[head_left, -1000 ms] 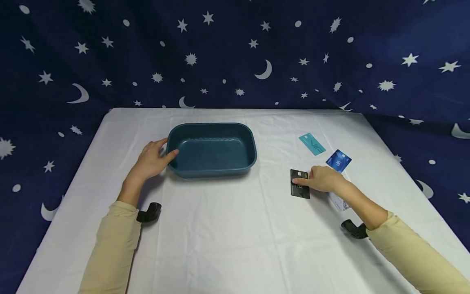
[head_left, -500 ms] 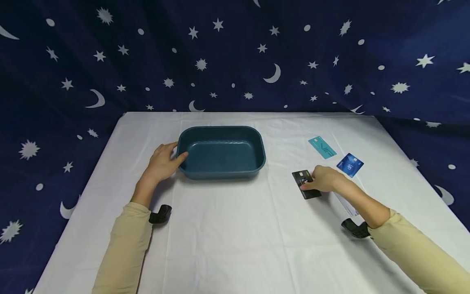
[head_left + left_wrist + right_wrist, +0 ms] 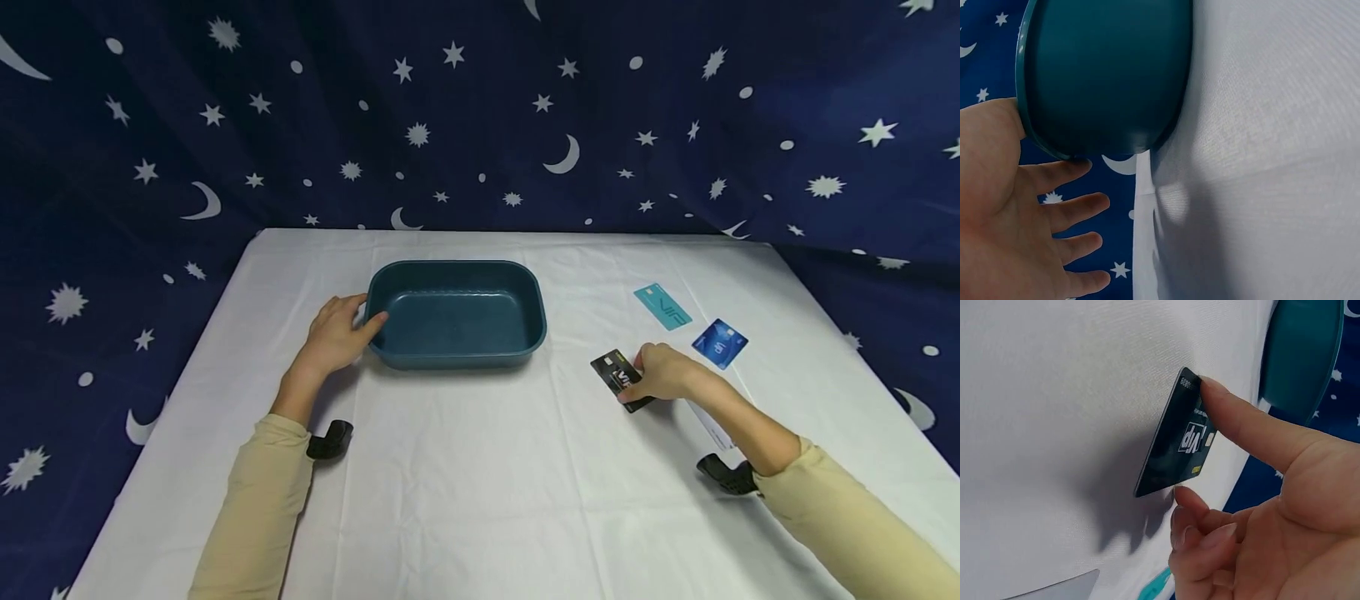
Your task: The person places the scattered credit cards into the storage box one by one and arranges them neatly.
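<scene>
My right hand (image 3: 663,372) pinches a black VIP card (image 3: 615,371) between thumb and fingers, on the right of the table. In the right wrist view the card (image 3: 1175,440) stands tilted over the cloth, the thumb at one corner and a fingertip at another edge. At the left end of a dark teal plastic tub (image 3: 457,362), my left hand (image 3: 335,337) holds the wall, its thumb over the rim. Seen from the left wrist, the index fingertip meets the tub's (image 3: 1110,75) outside while the other fingers spread free. Nothing lies inside the tub.
A turquoise VIP card (image 3: 663,306) and a blue chip card (image 3: 720,343) lie flat behind the right hand. A white card (image 3: 712,427) is partly hidden under the right forearm. White cloth (image 3: 465,483) covers the table; a starry navy curtain (image 3: 450,108) hangs behind.
In my right hand the black card has turned from nearly upright to a slant, its far end pointing left. The head view has shifted slightly; my left hand still holds the tub's end.
</scene>
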The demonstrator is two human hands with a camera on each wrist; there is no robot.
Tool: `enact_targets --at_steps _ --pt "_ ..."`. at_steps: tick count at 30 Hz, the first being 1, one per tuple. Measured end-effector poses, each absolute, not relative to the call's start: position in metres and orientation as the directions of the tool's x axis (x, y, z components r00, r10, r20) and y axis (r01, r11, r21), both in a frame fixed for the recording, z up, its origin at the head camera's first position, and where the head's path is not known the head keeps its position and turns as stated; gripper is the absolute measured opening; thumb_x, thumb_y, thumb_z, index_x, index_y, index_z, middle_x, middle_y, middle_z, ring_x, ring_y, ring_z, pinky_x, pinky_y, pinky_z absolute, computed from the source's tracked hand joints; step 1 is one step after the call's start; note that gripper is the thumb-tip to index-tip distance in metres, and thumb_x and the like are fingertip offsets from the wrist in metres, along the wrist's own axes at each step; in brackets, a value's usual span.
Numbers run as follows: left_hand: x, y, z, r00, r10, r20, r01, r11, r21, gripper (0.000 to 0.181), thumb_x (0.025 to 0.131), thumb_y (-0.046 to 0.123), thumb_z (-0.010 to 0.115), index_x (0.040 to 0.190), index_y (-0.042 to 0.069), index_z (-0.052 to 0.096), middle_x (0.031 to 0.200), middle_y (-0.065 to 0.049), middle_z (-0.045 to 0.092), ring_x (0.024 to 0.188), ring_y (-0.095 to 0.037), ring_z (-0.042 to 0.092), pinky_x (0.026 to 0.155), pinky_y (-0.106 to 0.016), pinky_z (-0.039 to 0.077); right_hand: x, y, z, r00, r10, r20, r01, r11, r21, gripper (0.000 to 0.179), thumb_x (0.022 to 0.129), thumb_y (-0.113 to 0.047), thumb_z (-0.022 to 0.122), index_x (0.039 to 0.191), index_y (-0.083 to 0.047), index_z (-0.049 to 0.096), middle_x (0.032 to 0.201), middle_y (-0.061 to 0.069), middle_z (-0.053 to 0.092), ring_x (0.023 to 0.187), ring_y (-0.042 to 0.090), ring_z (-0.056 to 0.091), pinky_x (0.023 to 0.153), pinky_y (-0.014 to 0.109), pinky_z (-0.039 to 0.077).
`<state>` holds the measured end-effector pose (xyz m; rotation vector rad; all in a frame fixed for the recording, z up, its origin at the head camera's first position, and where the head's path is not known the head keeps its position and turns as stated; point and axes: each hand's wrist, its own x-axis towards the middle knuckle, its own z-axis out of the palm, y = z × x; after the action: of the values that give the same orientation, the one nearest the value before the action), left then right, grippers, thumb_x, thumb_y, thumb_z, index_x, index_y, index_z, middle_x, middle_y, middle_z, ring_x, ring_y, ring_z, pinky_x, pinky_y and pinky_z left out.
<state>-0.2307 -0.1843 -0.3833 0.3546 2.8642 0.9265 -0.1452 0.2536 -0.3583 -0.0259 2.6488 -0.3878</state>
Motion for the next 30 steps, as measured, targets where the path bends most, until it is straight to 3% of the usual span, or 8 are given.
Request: enact_targets --at_steps 4,11,21,25,30 --pt "-0.23 -0.185 -0.382 -0.969 0.247 -0.022 0.188 0.789 0.585 0.063 0.1 0.039 0.046 0.143 -0.006 0.034 0.146 -0.029 0.03 0.138 -0.047 0.011 0.107 -0.061 0.008 -0.145 0.253 -0.357 -0.906 -0.092 -0.413 0.032 0.958 -0.284 0.058 0.074 -0.028 0.082 0.099 0.014 0.05 0.088 0.018 0.056 0.08 0.028 0.051 0.075 0.044 0.045" --pt "-0.231 -0.186 -0.384 -0.971 0.238 -0.03 0.176 0.793 0.583 0.063 0.1 0.039 0.045 0.143 -0.006 0.035 0.146 -0.028 0.031 0.138 -0.048 0.011 0.107 -0.062 0.007 -0.136 0.255 -0.361 -0.918 -0.069 -0.391 0.093 0.92 -0.381 0.062 0.076 -0.025 0.082 0.109 0.007 0.039 0.089 0.018 0.057 0.075 0.027 0.05 0.066 0.04 0.041" --pt "-0.229 -0.184 -0.385 -0.969 0.247 -0.021 0.19 0.796 0.574 0.061 0.1 0.036 0.046 0.142 -0.007 0.036 0.146 -0.029 0.03 0.138 -0.048 0.012 0.107 -0.062 0.008 -0.121 0.264 -0.381 -0.949 -0.12 -0.292 0.052 0.853 -0.519 0.032 0.082 -0.024 0.075 0.096 0.001 0.061 0.079 0.005 0.055 0.07 0.019 0.046 0.06 0.033 0.038" --pt "-0.227 -0.183 -0.384 -0.97 0.241 -0.028 0.183 0.804 0.565 0.062 0.1 0.037 0.046 0.142 -0.007 0.036 0.148 -0.03 0.025 0.138 -0.048 0.009 0.106 -0.063 0.009 -0.12 0.264 -0.374 -0.973 -0.079 -0.215 0.056 0.827 -0.559 0.034 0.087 -0.028 0.071 0.098 0.002 0.059 0.074 0.005 0.055 0.064 0.018 0.045 0.055 0.031 0.037" --pt "-0.225 -0.185 -0.385 -0.974 0.225 -0.016 0.177 0.805 0.566 0.062 0.099 0.037 0.046 0.141 -0.007 0.038 0.148 -0.03 0.025 0.138 -0.047 0.01 0.105 -0.063 0.011 -0.127 0.258 -0.357 -0.998 -0.036 -0.059 0.008 0.793 -0.609 0.034 0.094 -0.031 0.063 0.102 0.001 0.057 0.069 0.007 0.063 0.061 0.024 0.057 0.047 0.031 0.037"
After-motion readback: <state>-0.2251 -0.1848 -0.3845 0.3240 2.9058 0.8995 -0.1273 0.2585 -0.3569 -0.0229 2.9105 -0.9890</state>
